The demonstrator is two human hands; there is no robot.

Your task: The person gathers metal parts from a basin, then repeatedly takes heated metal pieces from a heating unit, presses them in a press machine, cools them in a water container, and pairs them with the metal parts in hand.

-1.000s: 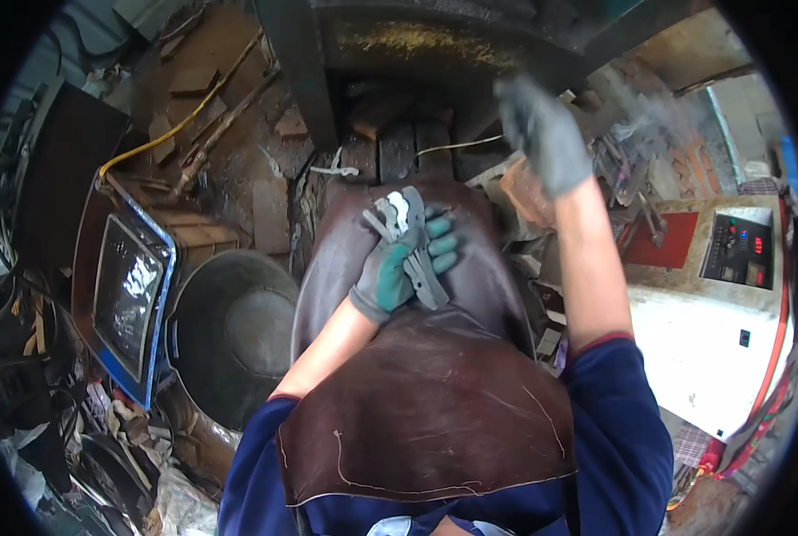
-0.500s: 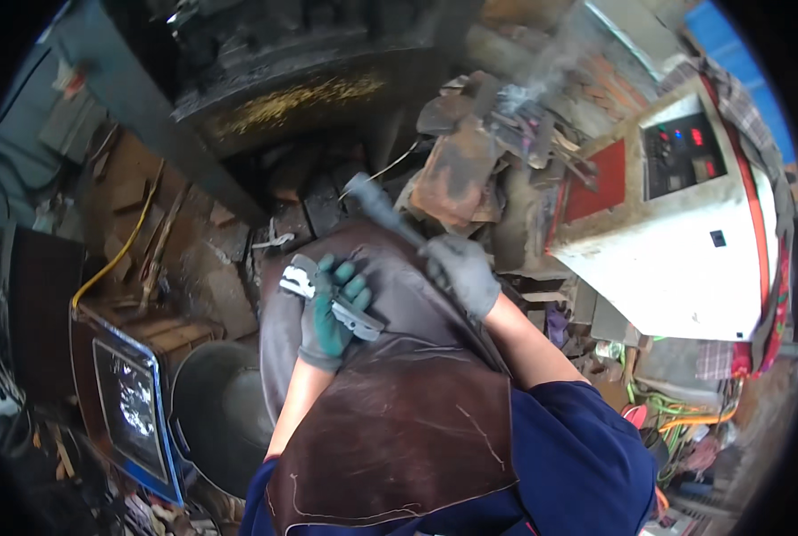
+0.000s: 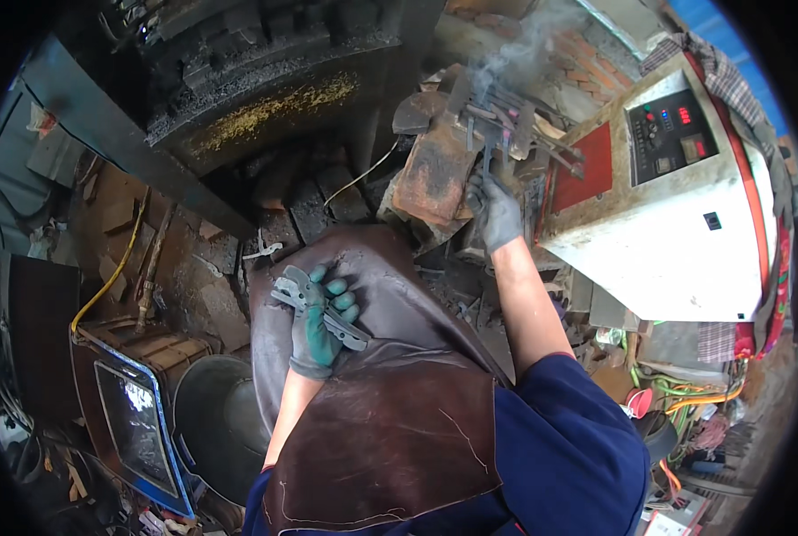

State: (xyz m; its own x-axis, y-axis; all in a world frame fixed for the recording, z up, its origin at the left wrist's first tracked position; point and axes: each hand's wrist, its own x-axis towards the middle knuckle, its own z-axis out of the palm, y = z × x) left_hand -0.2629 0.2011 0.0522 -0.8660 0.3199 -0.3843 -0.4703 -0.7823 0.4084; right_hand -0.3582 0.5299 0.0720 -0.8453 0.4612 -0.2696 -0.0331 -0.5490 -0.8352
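My left hand [image 3: 314, 326], in a grey and green glove, rests over my lap with its fingers curled round a grey metal tool part [image 3: 343, 329]. Its flat, curved jaw end [image 3: 297, 288] sticks out past the thumb; I cannot make out its exact kind. Ahead and to the right, my right hand [image 3: 497, 212] in a grey glove is closed around a dark metal bar [image 3: 488, 159]. The bar's far end meets a smoking pile of metal pieces [image 3: 506, 121]. Part of its near end is hidden in the glove.
A reddish-brown block [image 3: 436, 174] lies left of my right hand. The white control cabinet [image 3: 662, 241] with a lit panel stands at right. A black bucket [image 3: 216, 420] sits at left, and a dark steel frame [image 3: 131, 147] rises ahead. My brown apron [image 3: 381, 438] covers my lap.
My right hand has moved forward and right from beside my knee to the smoking pile, carrying the bar. My left hand keeps hold of the metal tool part over my lap.
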